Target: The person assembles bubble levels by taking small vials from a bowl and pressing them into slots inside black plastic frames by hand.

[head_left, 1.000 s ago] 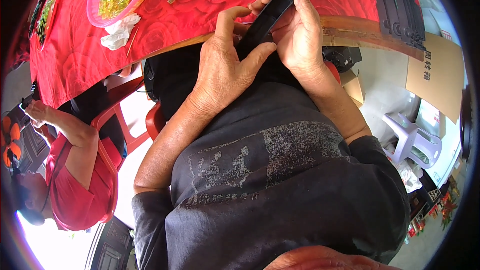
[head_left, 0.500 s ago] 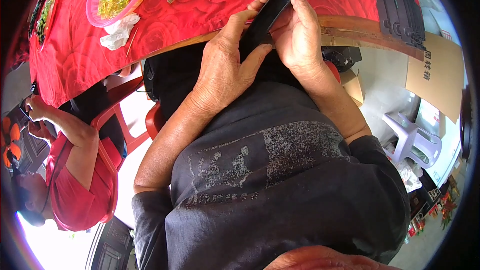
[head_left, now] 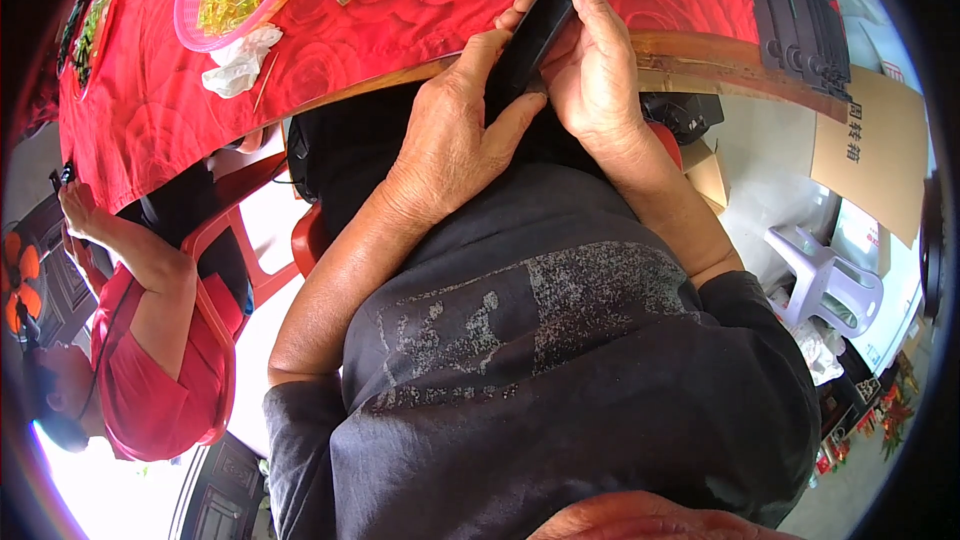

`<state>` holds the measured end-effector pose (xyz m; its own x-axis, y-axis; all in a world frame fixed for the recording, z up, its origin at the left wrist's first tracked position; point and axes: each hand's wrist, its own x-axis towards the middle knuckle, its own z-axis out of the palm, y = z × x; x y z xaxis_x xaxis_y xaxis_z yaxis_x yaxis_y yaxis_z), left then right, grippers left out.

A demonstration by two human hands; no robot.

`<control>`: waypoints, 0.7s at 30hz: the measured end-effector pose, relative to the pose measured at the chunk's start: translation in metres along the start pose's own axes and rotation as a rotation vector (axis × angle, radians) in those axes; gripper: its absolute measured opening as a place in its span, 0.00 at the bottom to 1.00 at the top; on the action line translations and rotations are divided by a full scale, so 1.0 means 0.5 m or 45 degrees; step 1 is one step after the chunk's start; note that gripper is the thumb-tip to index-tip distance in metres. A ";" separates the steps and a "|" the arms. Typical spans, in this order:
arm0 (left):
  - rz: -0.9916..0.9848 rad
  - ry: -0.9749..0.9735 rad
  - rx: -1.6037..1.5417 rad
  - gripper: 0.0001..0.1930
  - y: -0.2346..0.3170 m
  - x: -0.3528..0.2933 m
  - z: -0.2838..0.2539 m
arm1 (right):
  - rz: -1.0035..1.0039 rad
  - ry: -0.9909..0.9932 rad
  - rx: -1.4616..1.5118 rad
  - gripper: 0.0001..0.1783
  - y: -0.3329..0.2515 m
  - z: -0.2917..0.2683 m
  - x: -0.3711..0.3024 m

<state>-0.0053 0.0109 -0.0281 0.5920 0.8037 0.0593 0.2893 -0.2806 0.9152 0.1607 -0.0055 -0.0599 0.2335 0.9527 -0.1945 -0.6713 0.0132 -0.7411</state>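
A long, narrow black plastic piece (head_left: 540, 40) with a wider end slants between my hands at the table's near edge. Its lower end is against my left hand (head_left: 452, 130), whose thumb and fingers close on it from the left. My right hand (head_left: 597, 65) cups it from beneath and the right, with the thumb resting near the upper end and the fingertips showing on its far side. The exact kind of piece cannot be made out.
A pink basket (head_left: 188, 30) of yellow-green clear pieces stands on the red cloth (head_left: 390, 15), beside crumpled white tissue (head_left: 238, 65) and a thin stick (head_left: 265, 83). Black strips (head_left: 795, 20) lie at the right. A person in red (head_left: 160, 360) sits at left; a lilac stool (head_left: 830, 280) is at right.
The black piece has turned slightly in my hands and moved a little left. My right hand shifted slightly left with it. The other person's hands have also moved.
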 end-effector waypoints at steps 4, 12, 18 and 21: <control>0.060 0.032 0.052 0.31 -0.005 -0.001 0.002 | 0.016 -0.005 -0.004 0.25 -0.002 0.004 0.000; -0.175 -0.094 0.046 0.31 0.008 -0.001 -0.006 | -0.017 -0.052 -0.034 0.24 0.001 0.004 0.002; -0.124 -0.076 -0.003 0.31 -0.002 0.000 -0.002 | 0.035 0.004 -0.030 0.23 -0.003 0.011 0.002; -0.110 -0.081 0.002 0.31 -0.002 0.001 -0.004 | 0.004 0.019 -0.069 0.23 0.000 0.009 0.003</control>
<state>-0.0069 0.0124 -0.0283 0.6117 0.7898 -0.0452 0.3426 -0.2130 0.9150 0.1580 -0.0028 -0.0572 0.2422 0.9481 -0.2058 -0.6330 -0.0063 -0.7741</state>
